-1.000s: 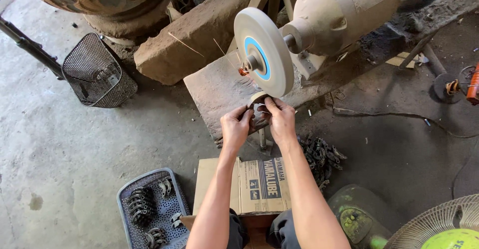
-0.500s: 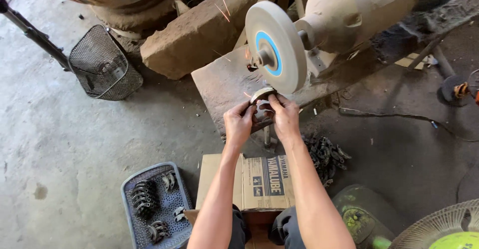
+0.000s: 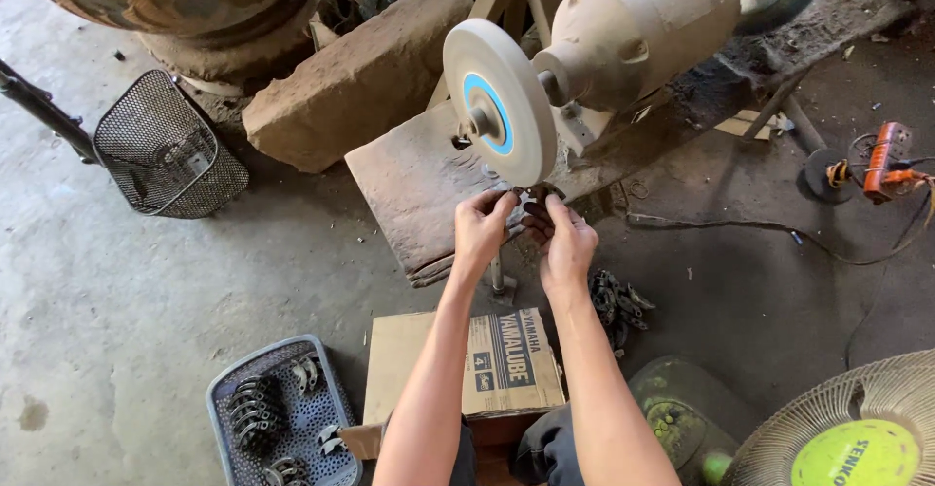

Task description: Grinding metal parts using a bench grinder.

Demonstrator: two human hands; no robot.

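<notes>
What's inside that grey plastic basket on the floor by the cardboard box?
The grey plastic basket holds small curved metal parts, some stacked in a dark row, others loose and lighter. Its perforated bottom shows between them. The basket's near end is cut off by the frame edge.

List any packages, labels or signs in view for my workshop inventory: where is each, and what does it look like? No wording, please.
Cardboard box: on the floor between the person's forearms, flat brown carton with dark printing and a small blue patch.
Wheel label: centre of the grey grinding wheel, round blue ring.
Fan badge: bottom right, round yellow-green disc with dark print on the fan.
</notes>
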